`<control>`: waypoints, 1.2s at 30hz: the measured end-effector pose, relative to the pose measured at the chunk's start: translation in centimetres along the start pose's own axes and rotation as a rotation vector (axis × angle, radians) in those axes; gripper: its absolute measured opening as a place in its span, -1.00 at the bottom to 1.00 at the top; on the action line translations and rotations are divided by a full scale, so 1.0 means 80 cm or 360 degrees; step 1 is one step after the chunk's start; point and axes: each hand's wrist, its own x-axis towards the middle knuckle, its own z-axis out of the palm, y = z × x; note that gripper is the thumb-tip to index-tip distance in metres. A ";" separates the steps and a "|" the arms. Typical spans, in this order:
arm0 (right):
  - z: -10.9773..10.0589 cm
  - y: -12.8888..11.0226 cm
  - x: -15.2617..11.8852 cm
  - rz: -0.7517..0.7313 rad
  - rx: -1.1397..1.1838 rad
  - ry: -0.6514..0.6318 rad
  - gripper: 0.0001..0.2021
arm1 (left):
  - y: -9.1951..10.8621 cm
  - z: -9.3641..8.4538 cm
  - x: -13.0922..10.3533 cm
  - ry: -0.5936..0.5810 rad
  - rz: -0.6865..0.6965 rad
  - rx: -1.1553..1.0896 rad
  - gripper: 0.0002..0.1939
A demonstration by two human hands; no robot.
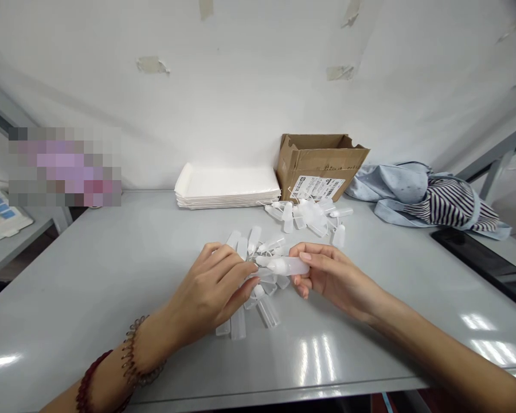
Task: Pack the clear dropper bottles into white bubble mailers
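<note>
My right hand (327, 272) grips a small translucent plastic squeeze bottle (290, 265) by its base, thumb on top. The bottle lies almost level, its white neck and narrow tip pointing left. At that tip, the thumb and index finger of my left hand (217, 281) are drawn together; what they pinch is hidden. Under and around both hands is a loose pile of similar bottles (268, 310), several with thin tips and small loops at the neck. A second heap of these bottles (312, 217) lies farther back, in front of the carton.
Against the wall are a stack of white trays (227, 186) and an open cardboard box (322, 166) with a label. A light-blue and striped cloth bundle (438, 198) lies at right, near a black phone-like slab (485, 267). The grey table's front edge (258, 397) runs below my arms.
</note>
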 end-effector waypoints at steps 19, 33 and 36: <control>-0.016 -0.001 -0.002 -0.0393 -0.0711 0.0404 -0.82 | 0.009 -0.012 0.006 0.0177 -0.0254 -0.0278 -0.91; 0.003 -0.006 -0.014 -0.0516 -0.0915 0.0329 -0.85 | 0.011 -0.011 0.005 0.0269 -0.0189 -0.0349 -0.90; 0.003 -0.006 -0.014 -0.0505 -0.0944 0.0325 -0.85 | 0.011 -0.011 0.005 0.0269 -0.0185 -0.0346 -0.90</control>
